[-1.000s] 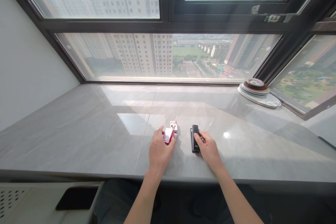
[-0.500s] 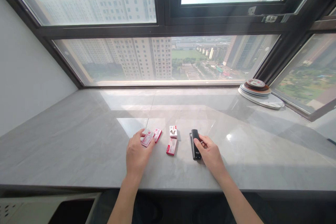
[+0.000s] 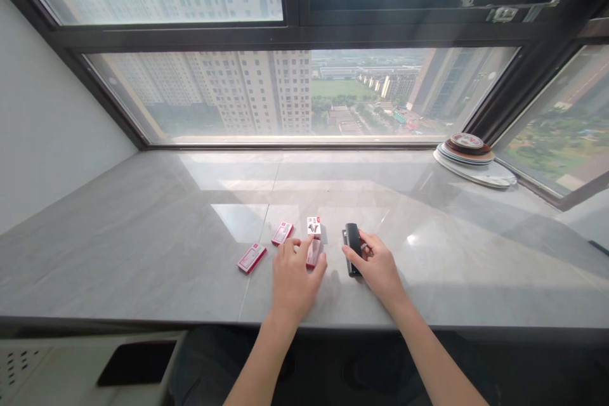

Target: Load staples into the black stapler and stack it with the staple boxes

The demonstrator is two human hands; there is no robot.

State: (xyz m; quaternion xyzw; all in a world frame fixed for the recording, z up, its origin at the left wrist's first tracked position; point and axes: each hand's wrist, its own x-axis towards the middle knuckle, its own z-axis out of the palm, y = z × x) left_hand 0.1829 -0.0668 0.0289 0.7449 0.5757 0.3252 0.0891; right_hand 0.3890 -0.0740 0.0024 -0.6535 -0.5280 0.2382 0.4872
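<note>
My right hand (image 3: 379,265) grips a black stapler (image 3: 353,247) by its right side, thumb across the top, on the grey stone sill. Over a small red-and-white box (image 3: 313,252) hovers my left hand (image 3: 295,273), its fingers apart and partly covering that box; I cannot tell whether they touch it. Just beyond stands a white box with a dark picture (image 3: 314,226). Two more flat red-and-white boxes lie to the left: one nearer the front (image 3: 252,258), the other farther back (image 3: 282,233).
A stack of plates (image 3: 469,155) sits in the far right corner by the dark window frame (image 3: 295,36). The front edge of the sill (image 3: 143,319) runs close below my forearms. A white object with a dark opening (image 3: 137,361) is under it at the left.
My left hand has let go of a red-and-white box, now lying farther left, and moved right over another box. My right hand stays on the stapler. The view has tilted slightly down.
</note>
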